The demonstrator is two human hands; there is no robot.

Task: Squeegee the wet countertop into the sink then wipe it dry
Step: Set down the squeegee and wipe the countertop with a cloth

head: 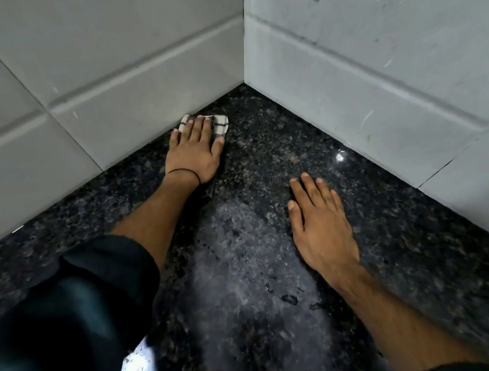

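Two hands lie on a dark speckled stone desk (pixel 398 243) that fills the lower half of the frame and runs into a corner of white tiled walls (pixel 129 60) at the upper centre. The left hand (pixel 194 154), just above the middle of the frame, presses flat on a small white cloth with dark stripes (pixel 220 125). Its fingers (pixel 199 126) are straight and close together, spread over the cloth and not curled round it. The cloth sits on the desk right at the foot of the left-hand wall, its far edge touching the tiles, and only its corners show past the fingertips and the thumb. A thin black band (pixel 184 171) circles the left wrist, and a dark rolled-up sleeve (pixel 68 315) covers the arm at the lower left. The right hand (pixel 319 225), at the centre right, rests palm down on the bare desk well apart from the cloth, its fingers (pixel 311 189) straight, slightly spread and holding nothing. Between the two arms a pale wet film (pixel 238 247) lies on the stone, with a few dark water drops (pixel 289 299) below it and bright glints of light at the lower centre.
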